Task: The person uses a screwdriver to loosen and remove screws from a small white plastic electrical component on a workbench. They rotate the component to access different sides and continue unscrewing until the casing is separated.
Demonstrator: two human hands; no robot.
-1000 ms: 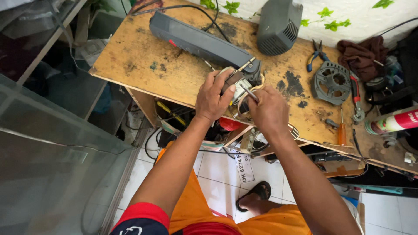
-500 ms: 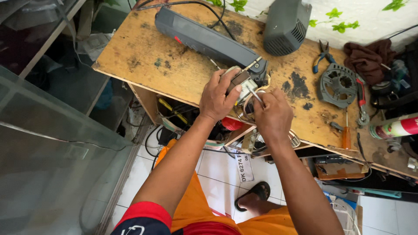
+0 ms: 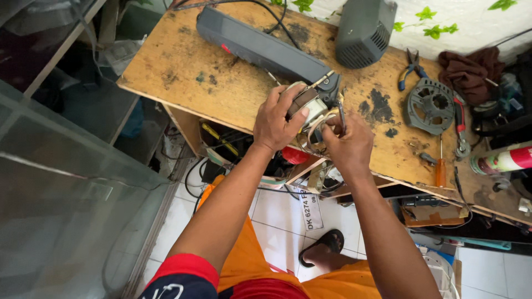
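Note:
My left hand (image 3: 281, 117) grips a small electric motor (image 3: 310, 107) with a white body and a metal shaft, held just above the near edge of a stained wooden workbench (image 3: 183, 72). My right hand (image 3: 348, 145) pinches a thin metal tool (image 3: 342, 115) against the motor's wire coils. Thin wires loop down between the two hands. A long dark grey housing (image 3: 260, 47) lies on the bench right behind the motor.
A grey motor cover (image 3: 363, 30) stands at the back. To the right lie blue-handled pliers (image 3: 410, 69), a round grey vented plate (image 3: 431, 105), an orange-handled screwdriver (image 3: 440, 166), a brown rag (image 3: 468, 66) and a spray can (image 3: 501, 160). A glass panel (image 3: 66, 194) fills the left.
Both hands stay on the motor at the bench edge with only slight shifts; the view has drifted a little.

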